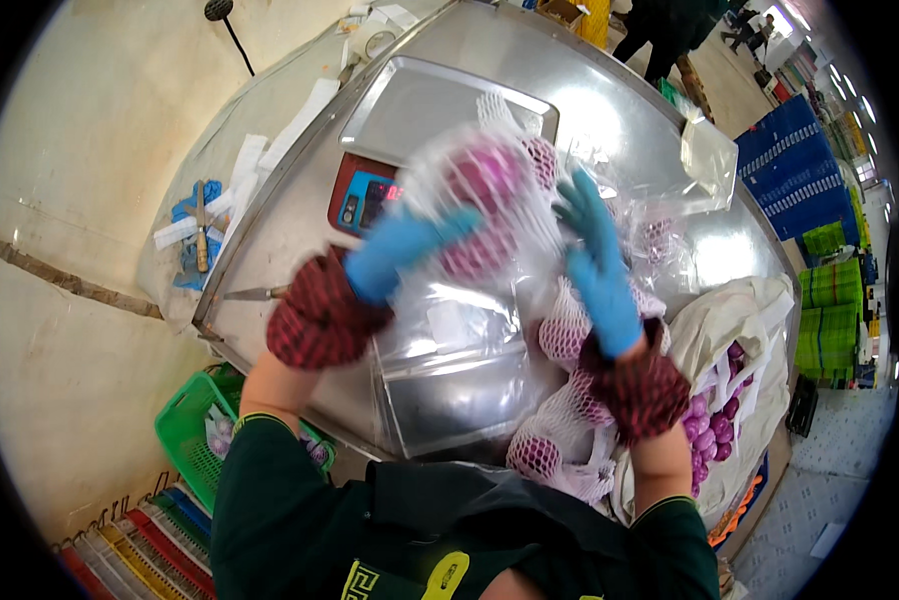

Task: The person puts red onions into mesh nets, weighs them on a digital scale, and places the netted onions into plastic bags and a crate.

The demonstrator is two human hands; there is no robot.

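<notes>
My left hand (405, 250), in a blue glove, grips a clear plastic bag (435, 160) over the table. Inside it are purple bulbs that look like red onions (485, 175), some in white foam netting; the bag is smeared by motion. My right hand (600, 260), gloved in blue too, is raised just right of the bag with its fingers apart and nothing held. Behind the bag lie a digital scale (365, 195) and its metal pan (400, 110). Beneath my right forearm, more red onions in white foam nets (535, 455) rest on the table.
A white sack (760, 310) of loose purple onions stands at the right. Flat clear bags (450, 350) lie on the metal table (260, 330) before me, and a knife (255, 294) is at its left. A green crate (185, 430) sits lower left. People (670, 30) stand far off.
</notes>
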